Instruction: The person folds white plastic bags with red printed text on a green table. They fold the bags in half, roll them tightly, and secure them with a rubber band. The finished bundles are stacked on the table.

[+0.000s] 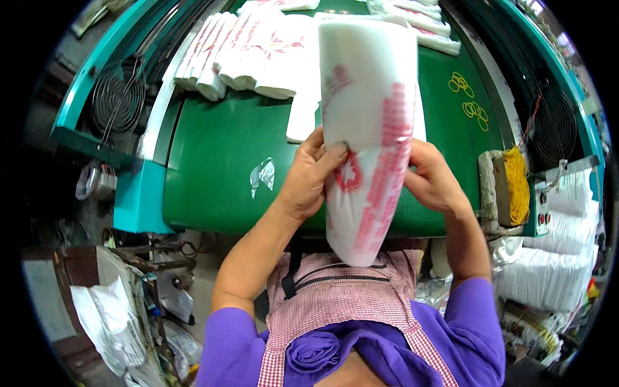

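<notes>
Between my two hands is a long white bundle of plastic bags [367,129] with red print, raised over the near edge of a green conveyor belt [213,155]. My left hand [316,168] grips its left side, thumb on the front face and fingers behind. On the opposite side, my right hand [433,174] is closed at the bundle's edge, its fingertips partly hidden. The bundle's lower end hangs down in front of my checked apron. Behind it, a flat white bag piece [300,119] lies on the belt.
Folded white bag bundles [258,51] lie at the far left, with more bundles [425,29] at the far right. Yellow rubber bands [476,115] sit on the belt's right side. A plastic scrap [263,175] lies at left. A box of yellow bands [516,187] stands beside the belt.
</notes>
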Motion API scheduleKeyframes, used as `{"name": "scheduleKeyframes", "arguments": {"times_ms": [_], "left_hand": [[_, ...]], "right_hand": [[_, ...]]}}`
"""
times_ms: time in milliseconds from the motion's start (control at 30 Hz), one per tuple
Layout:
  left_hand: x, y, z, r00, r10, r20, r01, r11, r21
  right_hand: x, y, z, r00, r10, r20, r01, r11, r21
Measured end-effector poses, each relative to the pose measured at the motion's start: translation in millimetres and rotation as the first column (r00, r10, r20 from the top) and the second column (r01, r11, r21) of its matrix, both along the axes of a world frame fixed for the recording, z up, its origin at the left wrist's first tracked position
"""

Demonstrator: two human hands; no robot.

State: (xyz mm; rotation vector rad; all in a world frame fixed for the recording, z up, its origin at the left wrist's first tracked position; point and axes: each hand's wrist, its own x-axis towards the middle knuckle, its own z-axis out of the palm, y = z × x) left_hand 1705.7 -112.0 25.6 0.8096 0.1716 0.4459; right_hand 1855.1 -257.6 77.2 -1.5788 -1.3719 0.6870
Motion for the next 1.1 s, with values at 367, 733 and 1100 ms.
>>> {"name": "scheduleKeyframes", "arguments": {"times_ms": [367, 733, 1100], "left_hand": [[-33.0, 31.4, -9.1, 0.864, 0.088, -0.495, 0.437, 0.356, 0.826], [65.5, 120.5, -25.3, 0.774, 0.59, 0.23, -0.214, -0.097, 0.972], [61.4, 227.7, -36.3, 0.565, 0.739, 0.366, 0.043, -0.47, 0.882]], "right_hand": [[-14.2, -47.3, 13.4, 0.813, 0.362, -0.457, -0.191, 0.906, 0.378], [11.2, 93.6, -85.7, 0.875, -0.297, -0.383, 0.348, 0.935, 0.071], [56.3, 359.9, -149.3, 0.911, -0.41, 0.039, 0.385, 0.883, 0.269]]}}
